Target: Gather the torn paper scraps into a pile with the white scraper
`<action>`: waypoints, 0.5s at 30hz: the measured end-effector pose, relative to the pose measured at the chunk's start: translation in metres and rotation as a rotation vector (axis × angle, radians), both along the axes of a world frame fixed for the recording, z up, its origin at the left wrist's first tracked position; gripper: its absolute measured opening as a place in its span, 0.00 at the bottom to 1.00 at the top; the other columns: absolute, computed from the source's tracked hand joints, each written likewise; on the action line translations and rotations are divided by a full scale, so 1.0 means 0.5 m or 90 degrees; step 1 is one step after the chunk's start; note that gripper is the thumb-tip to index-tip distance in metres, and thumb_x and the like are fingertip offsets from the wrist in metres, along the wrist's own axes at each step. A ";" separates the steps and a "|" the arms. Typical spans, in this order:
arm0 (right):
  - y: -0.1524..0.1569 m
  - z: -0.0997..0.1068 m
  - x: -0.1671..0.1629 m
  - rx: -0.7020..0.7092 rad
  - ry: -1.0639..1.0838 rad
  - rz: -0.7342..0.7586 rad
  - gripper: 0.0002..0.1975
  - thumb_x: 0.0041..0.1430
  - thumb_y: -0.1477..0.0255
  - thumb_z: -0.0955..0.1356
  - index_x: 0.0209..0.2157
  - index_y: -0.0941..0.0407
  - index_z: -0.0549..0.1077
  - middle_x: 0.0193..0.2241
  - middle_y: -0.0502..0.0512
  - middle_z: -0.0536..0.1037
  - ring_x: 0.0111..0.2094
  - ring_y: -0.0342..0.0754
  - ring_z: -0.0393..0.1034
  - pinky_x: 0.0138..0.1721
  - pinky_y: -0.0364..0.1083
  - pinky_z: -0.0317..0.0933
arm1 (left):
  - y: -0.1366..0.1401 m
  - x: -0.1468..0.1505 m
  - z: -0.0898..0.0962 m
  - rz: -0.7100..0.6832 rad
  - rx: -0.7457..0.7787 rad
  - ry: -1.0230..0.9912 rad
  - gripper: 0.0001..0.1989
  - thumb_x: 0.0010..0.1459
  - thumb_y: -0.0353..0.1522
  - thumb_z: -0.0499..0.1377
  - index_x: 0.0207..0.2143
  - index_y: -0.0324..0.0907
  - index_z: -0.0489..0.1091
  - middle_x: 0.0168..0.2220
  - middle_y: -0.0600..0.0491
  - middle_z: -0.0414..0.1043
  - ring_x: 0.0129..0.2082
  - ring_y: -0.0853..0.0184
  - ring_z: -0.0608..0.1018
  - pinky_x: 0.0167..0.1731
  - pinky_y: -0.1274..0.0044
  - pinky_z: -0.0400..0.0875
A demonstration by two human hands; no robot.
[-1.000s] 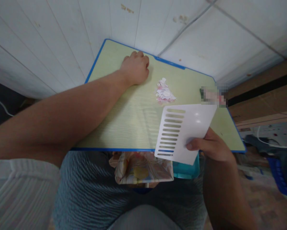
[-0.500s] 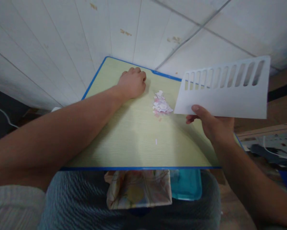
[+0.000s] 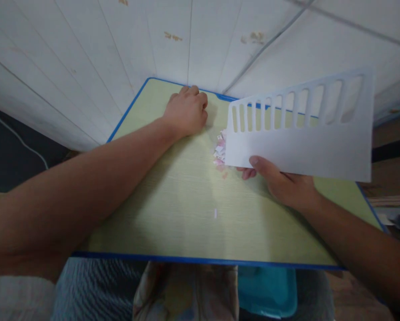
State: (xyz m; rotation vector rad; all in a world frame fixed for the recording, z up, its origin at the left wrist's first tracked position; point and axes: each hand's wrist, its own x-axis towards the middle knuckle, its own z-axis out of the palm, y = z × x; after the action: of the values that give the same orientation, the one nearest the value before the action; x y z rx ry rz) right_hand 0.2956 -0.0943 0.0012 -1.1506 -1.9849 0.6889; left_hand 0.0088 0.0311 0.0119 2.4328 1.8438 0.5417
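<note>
One white slotted card point(image 3: 296, 133) in my right hand point(image 3: 283, 183), thumb pinching its lower edge, held upright above the tabletop point(image 3: 186, 209), its left corner just beside one small heap of paper scraps point(image 3: 219, 151). My left hand point(image 3: 186, 111) rests as a closed fist near the far edge, holding nothing I can see; one tiny scrap point(image 3: 215, 214) lies alone nearer me

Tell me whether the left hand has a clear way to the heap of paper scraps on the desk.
Probably yes. The left hand rests as a fist on the desk, with bare tabletop between it and the paper scraps. The white slotted board, held in the right hand, stands on the scraps' other side.
</note>
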 end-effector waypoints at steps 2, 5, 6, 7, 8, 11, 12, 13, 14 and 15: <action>0.003 0.003 0.005 0.020 -0.029 -0.011 0.25 0.80 0.55 0.73 0.26 0.44 0.83 0.30 0.48 0.88 0.38 0.56 0.87 0.62 0.57 0.79 | 0.001 -0.004 -0.001 -0.013 -0.013 -0.037 0.23 0.78 0.40 0.57 0.69 0.53 0.80 0.65 0.44 0.81 0.73 0.40 0.70 0.75 0.46 0.64; 0.002 0.009 0.003 0.026 -0.066 -0.005 0.24 0.79 0.56 0.74 0.25 0.45 0.82 0.29 0.47 0.86 0.36 0.56 0.86 0.58 0.57 0.81 | 0.001 -0.009 -0.003 -0.028 -0.023 -0.060 0.27 0.75 0.44 0.56 0.71 0.56 0.79 0.65 0.47 0.82 0.73 0.39 0.68 0.76 0.45 0.62; 0.000 0.011 0.001 0.017 -0.067 0.002 0.24 0.79 0.55 0.74 0.25 0.45 0.82 0.28 0.47 0.87 0.35 0.56 0.85 0.55 0.57 0.82 | 0.002 -0.011 -0.003 -0.031 -0.024 -0.066 0.28 0.75 0.45 0.56 0.72 0.57 0.79 0.65 0.48 0.82 0.73 0.39 0.68 0.76 0.46 0.61; -0.003 0.014 0.000 0.002 -0.060 0.006 0.25 0.78 0.54 0.75 0.24 0.45 0.82 0.28 0.48 0.86 0.34 0.56 0.85 0.52 0.57 0.83 | 0.003 -0.011 -0.004 -0.032 -0.024 -0.072 0.28 0.75 0.46 0.57 0.72 0.58 0.79 0.64 0.49 0.83 0.73 0.39 0.67 0.76 0.48 0.61; -0.006 0.017 -0.002 -0.014 -0.048 0.009 0.25 0.78 0.52 0.75 0.24 0.45 0.81 0.27 0.48 0.86 0.33 0.56 0.84 0.50 0.56 0.83 | 0.004 -0.012 -0.005 -0.034 -0.024 -0.078 0.28 0.74 0.46 0.57 0.72 0.59 0.79 0.64 0.50 0.83 0.73 0.39 0.67 0.76 0.48 0.61; -0.015 0.027 -0.005 -0.032 -0.017 -0.001 0.27 0.77 0.49 0.76 0.23 0.44 0.80 0.25 0.49 0.85 0.31 0.56 0.83 0.47 0.56 0.83 | 0.008 -0.012 -0.006 -0.034 -0.030 -0.089 0.29 0.73 0.46 0.57 0.72 0.59 0.80 0.65 0.51 0.84 0.74 0.39 0.66 0.77 0.48 0.59; -0.017 0.029 -0.004 -0.031 -0.015 -0.006 0.27 0.77 0.49 0.75 0.23 0.44 0.80 0.25 0.49 0.84 0.30 0.56 0.82 0.47 0.57 0.83 | 0.008 -0.011 -0.007 -0.032 -0.034 -0.090 0.29 0.73 0.46 0.57 0.72 0.58 0.80 0.66 0.51 0.83 0.74 0.39 0.66 0.77 0.48 0.59; -0.017 0.032 -0.004 -0.031 -0.014 -0.009 0.27 0.77 0.49 0.75 0.23 0.44 0.80 0.25 0.48 0.84 0.30 0.56 0.82 0.47 0.57 0.83 | 0.009 -0.011 -0.007 -0.031 -0.036 -0.090 0.29 0.73 0.46 0.56 0.71 0.57 0.80 0.66 0.51 0.83 0.74 0.39 0.66 0.77 0.48 0.59; -0.017 0.033 -0.003 -0.033 -0.014 -0.010 0.26 0.77 0.50 0.75 0.23 0.44 0.80 0.25 0.48 0.84 0.29 0.55 0.81 0.45 0.57 0.82 | 0.010 -0.011 -0.007 -0.030 -0.038 -0.089 0.29 0.73 0.46 0.55 0.71 0.57 0.81 0.67 0.51 0.83 0.74 0.39 0.66 0.77 0.48 0.59; -0.015 0.034 -0.001 -0.038 -0.017 -0.008 0.26 0.77 0.51 0.76 0.24 0.44 0.80 0.25 0.48 0.84 0.29 0.55 0.81 0.44 0.56 0.82 | 0.010 -0.011 -0.007 -0.030 -0.039 -0.087 0.29 0.73 0.46 0.55 0.71 0.56 0.81 0.67 0.51 0.82 0.74 0.40 0.66 0.77 0.48 0.59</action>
State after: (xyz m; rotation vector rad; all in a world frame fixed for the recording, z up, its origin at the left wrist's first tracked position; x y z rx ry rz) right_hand 0.2949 -0.1021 0.0183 -1.2120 -1.9890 0.7351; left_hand 0.0032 0.0362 0.0085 2.3312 1.7203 0.6222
